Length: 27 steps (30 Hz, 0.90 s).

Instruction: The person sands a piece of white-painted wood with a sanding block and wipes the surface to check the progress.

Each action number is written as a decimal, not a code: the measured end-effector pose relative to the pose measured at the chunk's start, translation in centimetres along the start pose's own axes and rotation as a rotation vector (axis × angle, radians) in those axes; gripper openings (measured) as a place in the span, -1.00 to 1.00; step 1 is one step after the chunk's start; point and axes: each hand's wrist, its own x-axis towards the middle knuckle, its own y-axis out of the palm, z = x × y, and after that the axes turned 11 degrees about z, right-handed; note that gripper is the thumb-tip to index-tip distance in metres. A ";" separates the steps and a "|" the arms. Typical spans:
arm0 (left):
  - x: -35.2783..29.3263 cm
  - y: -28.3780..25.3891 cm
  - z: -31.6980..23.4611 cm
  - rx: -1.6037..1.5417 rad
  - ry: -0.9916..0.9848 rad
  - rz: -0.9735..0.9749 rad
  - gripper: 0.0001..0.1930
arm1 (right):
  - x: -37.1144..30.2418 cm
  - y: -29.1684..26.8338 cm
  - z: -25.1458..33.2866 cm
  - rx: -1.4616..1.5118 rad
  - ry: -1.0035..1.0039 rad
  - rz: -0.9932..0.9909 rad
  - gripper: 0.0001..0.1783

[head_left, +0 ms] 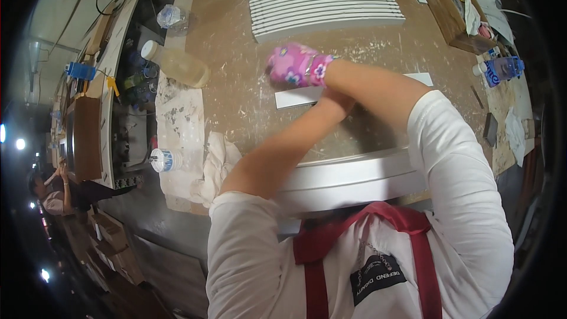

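Observation:
A pink flowered glove covers my right hand (296,66), which is over the worktable next to a white strip (295,97). Its fingers are blurred and turned away, so I cannot see whether it holds anything. My right forearm crosses above my left. Of my left hand (338,104), only the part by the wrist shows, close to the strip; the fingers are hidden under the right forearm. The strip lies slantwise on the table and reappears right of my forearm. Nearer my body lie long white pieces (354,180) along the table's front edge.
A row of white slats (325,3) lies at the back of the brown worktable (224,41). To the left are a bottle of pale liquid (177,64), a white tub (165,159) and a cloth (220,162). A tool box (452,20) and a blue-labelled bottle (502,71) stand right.

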 end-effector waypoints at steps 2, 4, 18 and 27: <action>1.5 -3.5 -1.0 0.023 -0.070 0.172 -0.66 | -1.9 -0.6 -3.7 0.422 0.348 -0.006 -0.65; 2.4 -5.4 -0.8 0.109 -0.277 0.294 -0.78 | -7.0 -1.3 -6.1 0.161 0.184 -0.138 -0.64; 2.8 -6.3 -0.4 0.347 -0.043 0.081 -0.56 | -30.1 13.6 -20.6 1.001 0.868 -0.706 -0.62; 2.3 -6.1 0.7 0.362 -0.056 0.129 -0.57 | -30.0 3.6 -14.1 0.585 0.670 -0.180 -0.68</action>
